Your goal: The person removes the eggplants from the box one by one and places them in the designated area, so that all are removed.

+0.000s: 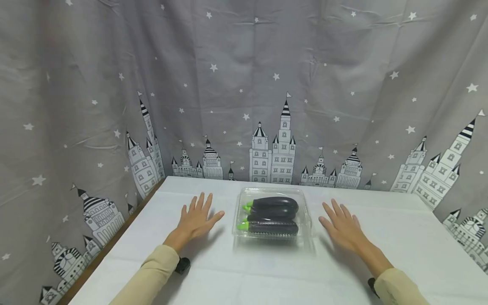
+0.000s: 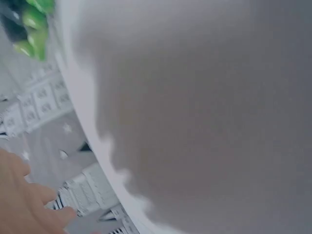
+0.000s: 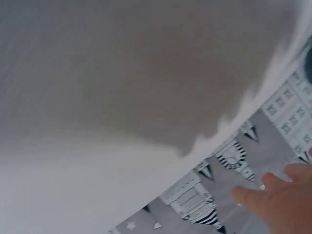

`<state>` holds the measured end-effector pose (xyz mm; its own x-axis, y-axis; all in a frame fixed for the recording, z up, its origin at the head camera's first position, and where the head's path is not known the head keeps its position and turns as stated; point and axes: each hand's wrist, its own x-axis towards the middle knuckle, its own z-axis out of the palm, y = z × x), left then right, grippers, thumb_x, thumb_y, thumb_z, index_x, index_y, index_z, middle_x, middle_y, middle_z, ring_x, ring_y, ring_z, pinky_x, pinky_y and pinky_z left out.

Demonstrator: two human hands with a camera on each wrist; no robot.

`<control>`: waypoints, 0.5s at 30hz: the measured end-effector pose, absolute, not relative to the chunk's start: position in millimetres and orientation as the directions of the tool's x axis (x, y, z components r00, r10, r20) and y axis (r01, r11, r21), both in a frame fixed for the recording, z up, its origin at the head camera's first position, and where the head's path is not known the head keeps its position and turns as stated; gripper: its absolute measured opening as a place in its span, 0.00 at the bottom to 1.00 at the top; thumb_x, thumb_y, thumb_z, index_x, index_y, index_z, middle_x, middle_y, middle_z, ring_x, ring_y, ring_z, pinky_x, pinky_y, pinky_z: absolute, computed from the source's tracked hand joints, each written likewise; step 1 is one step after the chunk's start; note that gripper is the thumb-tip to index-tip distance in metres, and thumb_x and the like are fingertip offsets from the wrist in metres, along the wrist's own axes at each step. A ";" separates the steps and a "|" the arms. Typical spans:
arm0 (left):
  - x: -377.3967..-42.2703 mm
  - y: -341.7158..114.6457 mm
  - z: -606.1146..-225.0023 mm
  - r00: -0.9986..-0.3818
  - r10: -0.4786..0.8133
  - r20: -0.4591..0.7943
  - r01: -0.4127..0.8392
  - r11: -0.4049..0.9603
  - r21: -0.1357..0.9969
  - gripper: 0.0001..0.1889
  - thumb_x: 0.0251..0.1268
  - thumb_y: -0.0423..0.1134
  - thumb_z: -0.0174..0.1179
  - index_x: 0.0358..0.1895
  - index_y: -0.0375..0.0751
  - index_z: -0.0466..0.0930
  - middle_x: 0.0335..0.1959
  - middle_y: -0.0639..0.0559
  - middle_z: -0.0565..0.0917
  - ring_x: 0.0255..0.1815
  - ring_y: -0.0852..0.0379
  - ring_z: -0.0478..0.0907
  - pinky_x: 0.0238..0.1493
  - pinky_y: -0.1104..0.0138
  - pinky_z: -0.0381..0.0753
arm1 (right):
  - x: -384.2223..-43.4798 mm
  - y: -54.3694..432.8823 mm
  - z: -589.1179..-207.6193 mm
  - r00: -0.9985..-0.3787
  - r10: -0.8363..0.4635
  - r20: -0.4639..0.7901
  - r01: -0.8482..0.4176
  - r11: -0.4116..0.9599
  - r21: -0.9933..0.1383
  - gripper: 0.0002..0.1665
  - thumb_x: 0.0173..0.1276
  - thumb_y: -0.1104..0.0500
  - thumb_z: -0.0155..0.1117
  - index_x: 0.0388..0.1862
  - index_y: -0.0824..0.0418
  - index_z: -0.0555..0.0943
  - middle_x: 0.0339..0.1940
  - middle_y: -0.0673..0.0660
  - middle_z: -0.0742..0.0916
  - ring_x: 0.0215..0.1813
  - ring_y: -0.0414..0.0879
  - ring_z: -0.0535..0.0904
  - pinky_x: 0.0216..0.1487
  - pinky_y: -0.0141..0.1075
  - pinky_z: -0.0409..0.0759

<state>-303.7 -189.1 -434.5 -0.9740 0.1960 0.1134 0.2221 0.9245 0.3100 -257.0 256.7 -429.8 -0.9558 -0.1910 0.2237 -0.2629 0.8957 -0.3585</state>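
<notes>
A clear plastic container (image 1: 238, 218) stands on the white table, with several dark eggplants (image 1: 275, 212) lying side by side in it, their green stem ends to the left. Left of the container, my left hand (image 1: 194, 219) hovers palm down over the table with its fingers spread, touching nothing. On the other side, my right hand (image 1: 343, 226) is held the same way, apart from the container. In the left wrist view the green stems (image 2: 36, 24) show at the top left corner, blurred. Part of my right hand (image 3: 282, 200) appears at the lower right of the right wrist view.
White cloth covers the table (image 1: 267, 275), and its brown left edge (image 1: 110, 250) shows. A grey curtain (image 1: 236, 55) printed with stars and castles hangs behind and along the sides. Dark wrist devices (image 1: 183, 265) sit at both cuffs.
</notes>
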 end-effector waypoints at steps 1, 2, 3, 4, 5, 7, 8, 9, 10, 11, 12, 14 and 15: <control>-301.6 -186.7 -433.1 -0.970 0.211 0.123 0.240 0.913 0.329 0.48 0.70 0.72 0.36 0.80 0.38 0.43 0.78 0.33 0.45 0.77 0.30 0.41 0.69 0.34 0.41 | -256.5 255.2 -428.0 -0.950 -0.196 0.242 -0.278 0.882 -0.381 0.38 0.80 0.43 0.41 0.76 0.68 0.60 0.76 0.74 0.57 0.74 0.74 0.50 0.67 0.71 0.47; -299.3 -184.0 -431.4 -0.966 0.224 0.130 0.256 0.898 0.359 0.48 0.70 0.71 0.37 0.79 0.37 0.42 0.78 0.32 0.45 0.76 0.30 0.42 0.70 0.35 0.42 | -255.8 253.5 -425.6 -0.945 -0.199 0.260 -0.295 0.861 -0.413 0.37 0.81 0.45 0.42 0.75 0.70 0.60 0.75 0.75 0.58 0.74 0.74 0.51 0.67 0.70 0.48; -296.7 -181.0 -429.4 -0.961 0.238 0.137 0.274 0.876 0.397 0.48 0.71 0.70 0.38 0.79 0.36 0.42 0.78 0.32 0.45 0.76 0.30 0.43 0.70 0.36 0.43 | -254.9 251.5 -423.2 -0.940 -0.203 0.274 -0.311 0.839 -0.447 0.37 0.81 0.46 0.42 0.75 0.72 0.59 0.75 0.75 0.59 0.74 0.74 0.52 0.68 0.68 0.48; -294.3 -177.8 -427.7 -0.957 0.252 0.145 0.290 0.853 0.434 0.48 0.71 0.69 0.40 0.79 0.36 0.41 0.78 0.32 0.45 0.76 0.30 0.43 0.71 0.37 0.45 | -253.7 249.3 -420.7 -0.936 -0.207 0.285 -0.326 0.813 -0.482 0.36 0.81 0.47 0.43 0.74 0.73 0.59 0.74 0.76 0.59 0.74 0.74 0.52 0.69 0.67 0.49; -291.4 -174.6 -425.7 -0.951 0.268 0.153 0.308 0.825 0.473 0.48 0.72 0.68 0.41 0.79 0.35 0.41 0.78 0.32 0.45 0.76 0.31 0.44 0.71 0.38 0.45 | -252.1 246.7 -418.1 -0.935 -0.208 0.288 -0.336 0.783 -0.524 0.36 0.81 0.48 0.43 0.74 0.74 0.58 0.74 0.76 0.59 0.74 0.73 0.52 0.70 0.65 0.48; -285.6 -168.0 -422.2 -0.943 0.295 0.155 0.330 0.757 0.564 0.47 0.72 0.65 0.45 0.79 0.35 0.39 0.78 0.33 0.44 0.77 0.33 0.43 0.73 0.41 0.44 | -248.2 241.0 -413.4 -0.937 -0.208 0.280 -0.339 0.731 -0.593 0.37 0.81 0.48 0.43 0.75 0.75 0.57 0.75 0.76 0.59 0.75 0.72 0.51 0.71 0.64 0.47; -282.7 -164.7 -420.9 -0.939 0.309 0.152 0.335 0.717 0.611 0.47 0.72 0.64 0.47 0.79 0.36 0.38 0.79 0.35 0.43 0.78 0.35 0.43 0.73 0.43 0.44 | -246.1 238.0 -411.1 -0.940 -0.206 0.272 -0.335 0.708 -0.622 0.37 0.81 0.47 0.42 0.75 0.75 0.56 0.75 0.76 0.58 0.75 0.71 0.50 0.72 0.63 0.46; -280.1 -161.6 -420.1 -0.934 0.324 0.151 0.341 0.675 0.654 0.47 0.72 0.62 0.49 0.79 0.36 0.38 0.79 0.36 0.43 0.78 0.35 0.44 0.73 0.43 0.46 | -244.0 235.0 -409.4 -0.944 -0.206 0.259 -0.328 0.688 -0.647 0.38 0.81 0.47 0.42 0.75 0.74 0.55 0.75 0.75 0.58 0.76 0.71 0.49 0.72 0.63 0.46; -277.5 -158.8 -419.5 -0.929 0.340 0.146 0.341 0.633 0.695 0.47 0.72 0.61 0.51 0.80 0.37 0.37 0.79 0.37 0.42 0.77 0.36 0.45 0.73 0.44 0.49 | -241.8 232.1 -407.9 -0.947 -0.205 0.248 -0.321 0.670 -0.670 0.38 0.81 0.46 0.42 0.75 0.74 0.55 0.76 0.75 0.57 0.76 0.71 0.49 0.72 0.63 0.45; -274.8 -156.1 -419.0 -0.926 0.353 0.137 0.333 0.589 0.736 0.48 0.71 0.59 0.53 0.80 0.39 0.36 0.80 0.38 0.41 0.77 0.36 0.47 0.72 0.45 0.52 | -239.5 229.2 -406.7 -0.950 -0.205 0.234 -0.311 0.650 -0.693 0.38 0.81 0.46 0.42 0.76 0.74 0.54 0.76 0.75 0.57 0.76 0.70 0.48 0.72 0.63 0.45; -272.5 -153.7 -419.0 -0.923 0.363 0.129 0.323 0.545 0.774 0.49 0.70 0.58 0.56 0.80 0.41 0.35 0.80 0.39 0.41 0.77 0.35 0.48 0.71 0.45 0.55 | -237.2 226.7 -405.7 -0.954 -0.206 0.216 -0.298 0.637 -0.711 0.39 0.81 0.46 0.41 0.76 0.73 0.53 0.76 0.74 0.56 0.76 0.70 0.48 0.72 0.63 0.45; -267.9 -150.1 -419.4 -0.917 0.381 0.119 0.301 0.465 0.832 0.50 0.67 0.55 0.60 0.81 0.44 0.35 0.80 0.40 0.40 0.75 0.34 0.53 0.68 0.46 0.62 | -232.9 222.0 -404.5 -0.960 -0.212 0.184 -0.276 0.606 -0.746 0.39 0.81 0.46 0.41 0.77 0.72 0.51 0.77 0.74 0.55 0.76 0.70 0.48 0.72 0.64 0.46; -265.8 -148.8 -419.9 -0.914 0.389 0.115 0.290 0.429 0.856 0.51 0.66 0.53 0.62 0.81 0.46 0.35 0.80 0.41 0.41 0.74 0.33 0.55 0.67 0.46 0.64 | -230.7 220.2 -404.2 -0.962 -0.216 0.165 -0.263 0.592 -0.761 0.40 0.81 0.46 0.42 0.77 0.71 0.50 0.77 0.74 0.54 0.76 0.70 0.47 0.71 0.64 0.46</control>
